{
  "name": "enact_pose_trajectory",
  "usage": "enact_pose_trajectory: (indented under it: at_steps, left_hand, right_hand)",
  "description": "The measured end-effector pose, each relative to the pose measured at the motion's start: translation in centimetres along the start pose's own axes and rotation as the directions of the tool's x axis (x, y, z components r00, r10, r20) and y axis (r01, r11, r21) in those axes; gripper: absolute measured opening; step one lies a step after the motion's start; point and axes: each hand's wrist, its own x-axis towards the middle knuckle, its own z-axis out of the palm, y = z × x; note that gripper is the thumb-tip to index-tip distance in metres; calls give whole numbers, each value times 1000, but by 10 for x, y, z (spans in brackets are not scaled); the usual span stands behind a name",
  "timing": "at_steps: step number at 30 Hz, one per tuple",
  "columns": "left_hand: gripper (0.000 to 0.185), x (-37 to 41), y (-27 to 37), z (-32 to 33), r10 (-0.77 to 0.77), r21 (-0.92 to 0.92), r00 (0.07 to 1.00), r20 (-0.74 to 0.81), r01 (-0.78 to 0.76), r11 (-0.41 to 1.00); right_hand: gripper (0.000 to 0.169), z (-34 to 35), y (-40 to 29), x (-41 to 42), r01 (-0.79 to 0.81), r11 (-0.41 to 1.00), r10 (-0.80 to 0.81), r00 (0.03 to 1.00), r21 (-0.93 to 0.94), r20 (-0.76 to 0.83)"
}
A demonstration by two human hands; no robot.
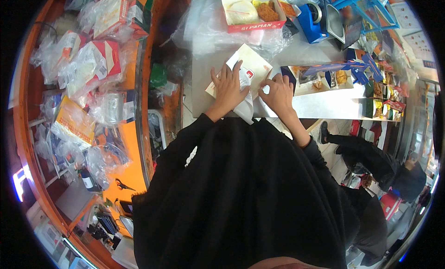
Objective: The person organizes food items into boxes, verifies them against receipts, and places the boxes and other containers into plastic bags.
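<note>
A closed cardboard food box [255,56] lies at an angle on the metal tabletop, with a printed paper slip [245,77] across its top. My left hand [229,81] rests on the slip and box with its fingers spread. At the box's right edge is my right hand [280,93], thumb and index finger curled together; whether anything thin is pinched there cannot be told. The slip's loose end hangs over the table's near edge. Beyond stands an opened red and white box [255,26] with wrapped rice and fried chicken. To the right lies an open box [311,90] with food pieces.
A blue tape dispenser [311,25] and a blue plastic basket [368,8] stand at the back right. Plastic bags surround the red box. On the left, an orange counter [134,157] holds bagged boxes and scissors [123,185]. Another person [375,161] is at the lower right.
</note>
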Motion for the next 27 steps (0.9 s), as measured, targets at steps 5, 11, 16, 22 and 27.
enact_pose_trajectory:
  at_steps: [5,11,16,22,27]
  left_hand:
    - [78,-2,0,-1,0,-118,998,-69,-8,993]
    - [64,-4,1,-5,23,-144,996,-83,-34,989]
    - [52,-1,-23,-6,9,-611,999,46,20,791]
    - [62,9,11,-83,7,-143,986,164,17,990]
    - [51,41,-60,-115,200,-342,967,158,-137,930]
  right_hand:
    - [16,11,-1,-12,-101,995,101,991,6,-88]
    - [28,49,12,-13,-160,903,203,977,398,-69]
    - [37,24,-9,-4,14,826,182,939,564,-290]
    - [42,-7,-12,25,415,820,-252,880,395,-402]
    - [49,16,10,14,190,862,-101,973,469,-209]
